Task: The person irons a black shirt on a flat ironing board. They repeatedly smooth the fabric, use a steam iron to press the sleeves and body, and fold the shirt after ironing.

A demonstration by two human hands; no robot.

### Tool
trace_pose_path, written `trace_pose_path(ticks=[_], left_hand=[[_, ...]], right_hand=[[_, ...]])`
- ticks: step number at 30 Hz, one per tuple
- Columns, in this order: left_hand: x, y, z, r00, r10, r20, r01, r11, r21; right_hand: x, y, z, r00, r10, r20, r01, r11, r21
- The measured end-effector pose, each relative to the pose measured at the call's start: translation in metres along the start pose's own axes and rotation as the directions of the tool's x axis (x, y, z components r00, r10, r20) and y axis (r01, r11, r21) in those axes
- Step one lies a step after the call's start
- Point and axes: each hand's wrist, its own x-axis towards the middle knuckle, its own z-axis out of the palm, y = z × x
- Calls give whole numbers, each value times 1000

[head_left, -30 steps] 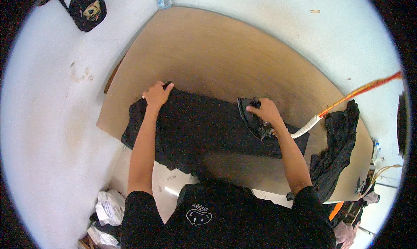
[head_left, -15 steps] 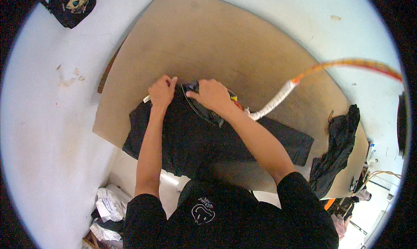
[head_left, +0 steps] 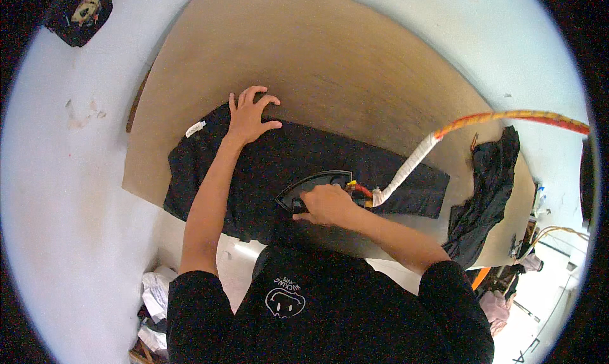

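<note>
A black garment (head_left: 254, 167) lies spread along the near side of the tan work surface, with a small white label (head_left: 195, 129) at its left end. My left hand (head_left: 247, 115) rests on the garment's far edge, fingers spread and holding nothing. Closer to me, my right hand (head_left: 331, 204) grips the handle of a dark clothes iron (head_left: 314, 185). The iron sits on the cloth with its tip pointing left. From its back runs a white-wrapped cord (head_left: 406, 170) that turns orange and red towards the right. My palm hides most of the handle.
Another black cloth (head_left: 485, 192), crumpled, lies at the right end of the tan board (head_left: 304, 46). A pale wall stands behind and to the left. White bags (head_left: 160, 294) sit low at the left; pinkish cloth (head_left: 496, 310) is at the lower right.
The iron in my right hand has come nearer to me and turned so its tip points left. My left hand has opened from a pinch and lies spread on the cloth.
</note>
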Motion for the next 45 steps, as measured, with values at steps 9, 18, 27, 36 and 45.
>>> trace_pose_path(ticks=[9, 18, 27, 36, 45], left_hand=[[-60, -68, -44, 855, -303, -421, 199, 941, -275], [-221, -153, -62, 815, -455, -358, 566, 757, 327], [-105, 109, -134, 897, -300, -326, 348, 932, 100], [-135, 260, -123, 914, -330, -237, 308, 943, -128], [-166, 302, -105, 959, -149, -242, 135, 988, -75]], right_hand=[[-51, 99, 30, 866, 354, -354, -237, 913, 333], [-191, 347, 63, 577, 668, -469, -505, 744, 438], [-210, 403, 18, 633, 416, -653, -335, 908, 253], [-177, 348, 25, 847, 192, -495, -214, 977, 12], [-135, 124, -11, 274, -191, -943, 510, 860, -26]])
